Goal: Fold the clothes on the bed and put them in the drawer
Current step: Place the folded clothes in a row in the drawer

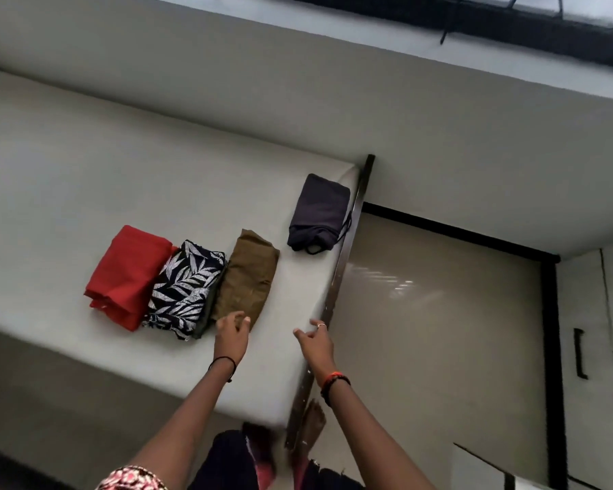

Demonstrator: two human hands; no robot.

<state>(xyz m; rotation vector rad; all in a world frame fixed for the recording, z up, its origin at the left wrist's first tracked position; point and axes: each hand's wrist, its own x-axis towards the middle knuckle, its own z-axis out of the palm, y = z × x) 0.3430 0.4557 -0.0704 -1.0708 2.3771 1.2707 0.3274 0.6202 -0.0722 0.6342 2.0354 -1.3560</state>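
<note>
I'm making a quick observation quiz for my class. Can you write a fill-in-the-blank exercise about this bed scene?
1. ____ folded garments lie on the white mattress.
2. The navy leaf-print folded garment lies between the red folded garment and the ____ one.
3. The dark grey folded garment lies apart, near the mattress's ____ edge.
4. The left hand reaches the ____ garment.

Missing words: four; brown; right; brown
</note>
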